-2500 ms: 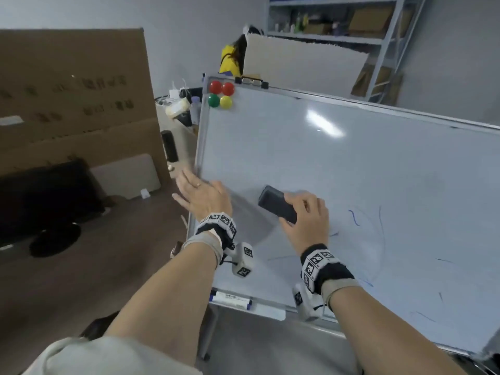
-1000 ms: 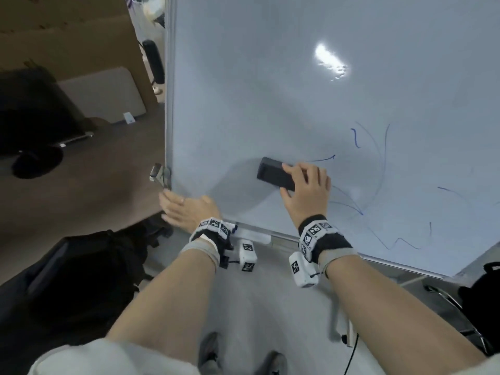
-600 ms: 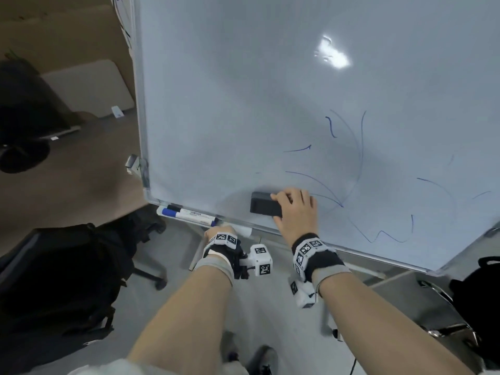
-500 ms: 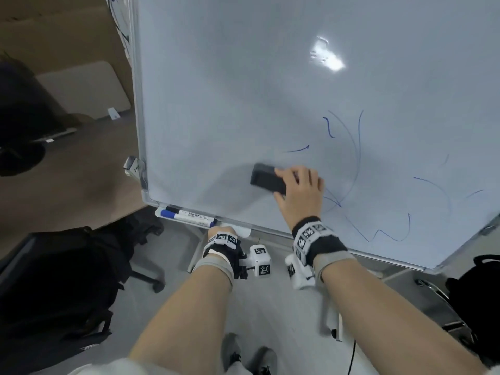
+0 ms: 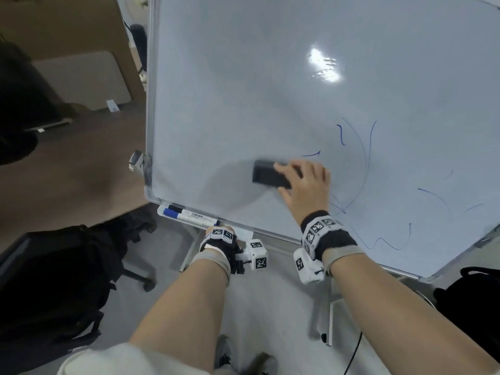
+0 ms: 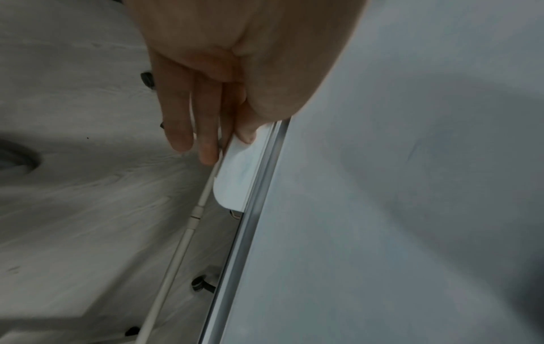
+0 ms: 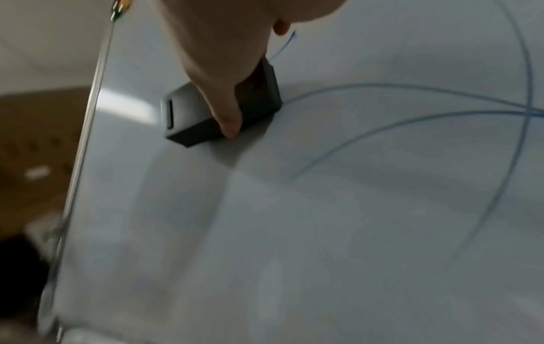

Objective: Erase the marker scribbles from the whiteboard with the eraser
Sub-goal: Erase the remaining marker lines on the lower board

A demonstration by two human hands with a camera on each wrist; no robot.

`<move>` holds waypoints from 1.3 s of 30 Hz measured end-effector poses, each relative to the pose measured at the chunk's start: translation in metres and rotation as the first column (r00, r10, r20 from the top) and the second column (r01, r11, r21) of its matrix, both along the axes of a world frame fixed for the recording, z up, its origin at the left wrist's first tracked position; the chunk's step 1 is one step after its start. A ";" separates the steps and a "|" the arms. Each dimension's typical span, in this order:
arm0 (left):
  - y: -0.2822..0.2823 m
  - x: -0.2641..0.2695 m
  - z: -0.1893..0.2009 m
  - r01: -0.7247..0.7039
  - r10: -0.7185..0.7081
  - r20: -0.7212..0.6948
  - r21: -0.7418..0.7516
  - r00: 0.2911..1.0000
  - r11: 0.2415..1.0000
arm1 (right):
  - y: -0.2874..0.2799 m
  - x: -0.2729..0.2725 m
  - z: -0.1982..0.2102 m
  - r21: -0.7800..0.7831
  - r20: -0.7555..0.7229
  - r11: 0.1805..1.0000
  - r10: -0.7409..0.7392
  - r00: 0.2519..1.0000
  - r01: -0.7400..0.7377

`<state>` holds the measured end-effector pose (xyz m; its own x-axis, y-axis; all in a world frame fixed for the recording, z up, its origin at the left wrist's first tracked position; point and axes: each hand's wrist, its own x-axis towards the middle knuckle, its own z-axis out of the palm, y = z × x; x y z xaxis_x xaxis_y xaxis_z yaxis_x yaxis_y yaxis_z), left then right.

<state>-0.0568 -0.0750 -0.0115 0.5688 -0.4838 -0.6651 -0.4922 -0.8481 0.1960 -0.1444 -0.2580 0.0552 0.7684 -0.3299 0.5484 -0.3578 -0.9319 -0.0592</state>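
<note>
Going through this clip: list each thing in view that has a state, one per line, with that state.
whiteboard: left part wiped, blue scribbles remain at right.
scribbles: not yet erased.
eraser: pressed flat on the board, gripped.
right hand: grips the eraser.
left hand: fingers straight, thumb on the tray's edge.
tray: fixed under the board's bottom edge.
marker: capped, lying on the tray.

An office or workroom is suggested: a freestanding whiteboard [image 5: 270, 77] with markers [image 5: 189, 214] on its ledge, a wheeled chair base [image 5: 140, 277], stacked cardboard [image 5: 67, 25].
</note>
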 end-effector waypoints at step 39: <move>-0.070 -0.062 -0.014 0.009 -0.014 0.137 0.038 0.990 0.999 | -0.082 -0.053 -0.005 -0.080 -0.142 0.947 0.298 0.944 -0.311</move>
